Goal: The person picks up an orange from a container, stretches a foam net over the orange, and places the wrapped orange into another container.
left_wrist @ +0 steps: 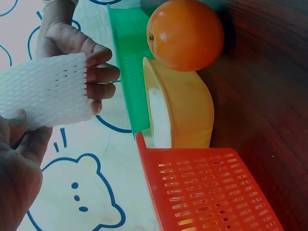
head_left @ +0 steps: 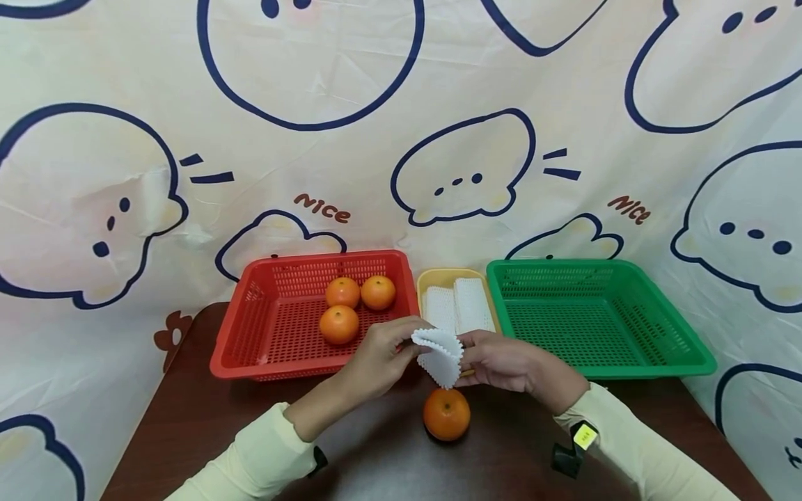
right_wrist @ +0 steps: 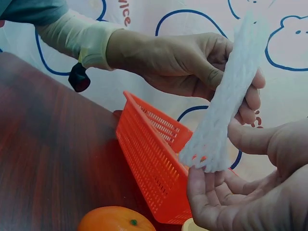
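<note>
A white foam net sleeve (head_left: 442, 358) is held up between both hands above a lone orange (head_left: 447, 415) on the table. The left hand (head_left: 383, 353) pinches the sleeve's edge between thumb and fingers. On the other side, the right hand (head_left: 504, 362) has its thumb and fingers around the sleeve's edge. In the right wrist view the sleeve (right_wrist: 221, 101) looks flattened and narrow, its lower end slightly spread, with the right hand (right_wrist: 260, 183) at that end. The left wrist view shows the mesh (left_wrist: 48, 89) broadside. Nothing shows inside the sleeve.
Behind the hands, a red basket (head_left: 301, 362) at the left holds several oranges (head_left: 339, 324). Folded white sleeves (head_left: 473, 304) lie in a small yellow container (head_left: 428, 275) in the middle. A green basket (head_left: 601, 369) stands at the right, before a patterned cloth (head_left: 351, 167).
</note>
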`<control>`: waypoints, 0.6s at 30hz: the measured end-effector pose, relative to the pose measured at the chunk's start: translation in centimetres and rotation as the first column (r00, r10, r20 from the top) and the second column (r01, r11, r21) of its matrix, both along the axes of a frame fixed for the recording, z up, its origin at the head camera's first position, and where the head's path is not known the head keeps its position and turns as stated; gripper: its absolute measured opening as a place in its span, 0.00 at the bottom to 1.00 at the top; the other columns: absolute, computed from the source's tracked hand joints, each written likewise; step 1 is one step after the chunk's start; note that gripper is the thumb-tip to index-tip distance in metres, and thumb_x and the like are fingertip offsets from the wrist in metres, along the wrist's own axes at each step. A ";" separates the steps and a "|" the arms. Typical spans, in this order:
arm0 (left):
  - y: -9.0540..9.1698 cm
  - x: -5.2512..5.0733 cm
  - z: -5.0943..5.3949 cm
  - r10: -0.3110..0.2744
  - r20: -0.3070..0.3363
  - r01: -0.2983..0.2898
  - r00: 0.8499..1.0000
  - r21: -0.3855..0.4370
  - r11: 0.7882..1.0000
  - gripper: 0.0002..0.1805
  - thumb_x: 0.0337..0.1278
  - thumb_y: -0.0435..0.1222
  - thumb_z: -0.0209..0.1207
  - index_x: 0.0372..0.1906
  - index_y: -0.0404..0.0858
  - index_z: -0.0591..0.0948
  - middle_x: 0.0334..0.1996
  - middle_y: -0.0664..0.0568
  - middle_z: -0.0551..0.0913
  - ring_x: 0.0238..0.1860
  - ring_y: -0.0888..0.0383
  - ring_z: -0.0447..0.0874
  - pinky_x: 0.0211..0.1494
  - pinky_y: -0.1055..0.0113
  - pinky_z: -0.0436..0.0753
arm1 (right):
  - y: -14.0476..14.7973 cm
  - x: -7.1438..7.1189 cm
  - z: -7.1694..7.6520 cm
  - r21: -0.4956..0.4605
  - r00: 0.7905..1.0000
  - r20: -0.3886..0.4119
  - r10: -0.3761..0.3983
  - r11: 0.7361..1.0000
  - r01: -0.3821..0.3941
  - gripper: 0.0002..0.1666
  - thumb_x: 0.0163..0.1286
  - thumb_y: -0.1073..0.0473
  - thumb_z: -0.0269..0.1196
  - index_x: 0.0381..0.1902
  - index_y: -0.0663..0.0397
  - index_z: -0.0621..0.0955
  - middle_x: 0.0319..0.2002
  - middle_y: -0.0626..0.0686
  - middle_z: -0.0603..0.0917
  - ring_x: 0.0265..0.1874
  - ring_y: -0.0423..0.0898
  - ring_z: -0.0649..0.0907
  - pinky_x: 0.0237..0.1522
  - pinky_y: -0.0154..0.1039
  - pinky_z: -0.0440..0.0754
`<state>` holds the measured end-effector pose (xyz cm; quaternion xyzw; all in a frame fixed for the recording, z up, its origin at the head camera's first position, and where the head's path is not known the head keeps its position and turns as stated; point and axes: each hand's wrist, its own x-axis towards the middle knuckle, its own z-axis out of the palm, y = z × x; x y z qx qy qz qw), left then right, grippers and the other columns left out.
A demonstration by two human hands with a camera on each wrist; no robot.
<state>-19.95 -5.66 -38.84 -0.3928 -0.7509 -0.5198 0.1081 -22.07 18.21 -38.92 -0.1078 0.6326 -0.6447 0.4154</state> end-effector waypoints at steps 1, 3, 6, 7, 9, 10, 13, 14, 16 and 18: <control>-0.1 0.0 0.0 0.003 -0.010 -0.003 1.000 -0.006 1.000 0.11 0.60 0.21 0.64 0.45 0.35 0.86 0.45 0.47 0.89 0.48 0.58 0.87 0.53 0.65 0.87 | 0.0 -0.1 -0.1 -0.002 1.000 0.006 -0.002 1.000 0.002 0.22 0.72 0.67 0.56 0.61 0.70 0.73 0.48 0.54 0.85 0.48 0.47 0.85 0.55 0.45 0.85; -0.1 0.0 0.0 -0.001 -0.023 0.001 1.000 -0.012 1.000 0.12 0.60 0.21 0.64 0.46 0.35 0.86 0.45 0.48 0.89 0.48 0.58 0.87 0.54 0.65 0.87 | -0.1 -0.3 -0.3 -0.006 1.000 0.028 -0.005 1.000 0.006 0.19 0.71 0.68 0.56 0.58 0.67 0.75 0.46 0.53 0.86 0.45 0.46 0.86 0.53 0.43 0.85; -0.2 0.0 0.0 -0.018 -0.055 0.017 0.998 -0.015 1.000 0.14 0.61 0.20 0.63 0.47 0.37 0.87 0.45 0.49 0.90 0.48 0.58 0.87 0.57 0.65 0.86 | -0.2 -0.4 -0.5 -0.015 0.996 0.085 -0.009 1.000 0.010 0.13 0.70 0.69 0.56 0.51 0.63 0.79 0.42 0.52 0.87 0.42 0.44 0.86 0.50 0.40 0.85; -0.3 -0.1 0.0 -0.026 -0.067 0.026 0.997 -0.013 1.000 0.15 0.62 0.19 0.62 0.48 0.37 0.87 0.45 0.50 0.90 0.49 0.58 0.87 0.57 0.65 0.86 | -0.2 -0.5 -0.6 -0.020 0.995 0.103 -0.007 1.000 0.009 0.11 0.71 0.68 0.56 0.49 0.61 0.80 0.41 0.51 0.87 0.40 0.43 0.86 0.49 0.39 0.85; -0.3 -0.1 -0.1 -0.045 -0.094 0.045 0.995 -0.009 0.999 0.16 0.62 0.19 0.61 0.49 0.37 0.87 0.45 0.50 0.90 0.49 0.58 0.87 0.58 0.65 0.86 | -0.2 -0.5 -0.7 -0.032 0.990 0.141 -0.003 0.999 0.007 0.10 0.73 0.68 0.55 0.47 0.59 0.81 0.40 0.50 0.87 0.39 0.42 0.85 0.48 0.37 0.85; -0.3 -0.2 -0.1 -0.048 -0.107 0.048 0.993 -0.008 0.999 0.16 0.62 0.19 0.61 0.49 0.37 0.86 0.45 0.50 0.90 0.49 0.58 0.87 0.58 0.65 0.86 | -0.2 -0.5 -0.7 -0.044 0.989 0.151 0.001 0.999 0.005 0.10 0.74 0.68 0.55 0.48 0.59 0.80 0.40 0.50 0.87 0.39 0.43 0.85 0.48 0.37 0.85; -0.3 -0.3 -0.2 -0.049 -0.120 0.050 0.992 0.009 0.999 0.15 0.62 0.19 0.62 0.49 0.36 0.86 0.45 0.48 0.90 0.49 0.57 0.88 0.58 0.65 0.85 | -0.2 -0.5 -0.6 -0.085 0.985 0.174 -0.016 0.996 0.031 0.14 0.77 0.67 0.54 0.57 0.60 0.77 0.46 0.51 0.86 0.43 0.44 0.85 0.51 0.37 0.85; -0.3 -0.4 -0.3 -0.045 -0.121 0.047 0.992 0.015 0.999 0.15 0.62 0.19 0.62 0.50 0.36 0.86 0.45 0.48 0.90 0.49 0.57 0.88 0.59 0.65 0.85 | -0.3 -0.5 -0.6 -0.103 0.984 0.178 -0.027 0.994 0.046 0.17 0.77 0.66 0.54 0.61 0.60 0.75 0.48 0.52 0.86 0.45 0.45 0.85 0.52 0.38 0.85; -0.3 -0.4 -0.4 -0.034 -0.108 0.037 0.994 0.027 0.999 0.15 0.62 0.20 0.62 0.50 0.36 0.86 0.45 0.48 0.90 0.49 0.57 0.88 0.59 0.65 0.85 | -0.3 -0.6 -0.6 -0.137 0.984 0.172 -0.045 0.988 0.069 0.22 0.79 0.64 0.54 0.68 0.62 0.70 0.52 0.52 0.85 0.49 0.46 0.85 0.56 0.40 0.85; -0.3 -0.4 -0.5 -0.021 -0.073 0.024 0.997 0.045 0.999 0.15 0.62 0.21 0.63 0.51 0.36 0.86 0.45 0.48 0.90 0.49 0.57 0.88 0.58 0.64 0.86 | -0.4 -0.7 -0.6 -0.166 0.985 0.163 -0.052 0.983 0.079 0.26 0.80 0.62 0.54 0.72 0.63 0.67 0.55 0.51 0.84 0.51 0.45 0.85 0.59 0.41 0.84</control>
